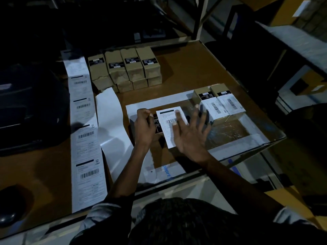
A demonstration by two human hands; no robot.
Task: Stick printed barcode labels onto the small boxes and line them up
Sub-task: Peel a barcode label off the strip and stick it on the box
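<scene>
My left hand (144, 125) grips a small box (158, 129) on the brown table (191, 68). My right hand (190, 131), fingers spread, presses its label (168, 121) flat. The room is dim.

Matt brown cardboard boxes (123, 68), white paper label (169, 124), glossy backing strip (113, 121)

One head-worn view — looking steeply down, close over the table (185, 68).

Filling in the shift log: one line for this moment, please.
step: label pressing | left hand: grips box | right hand: flat on label | labelled boxes: two
</scene>
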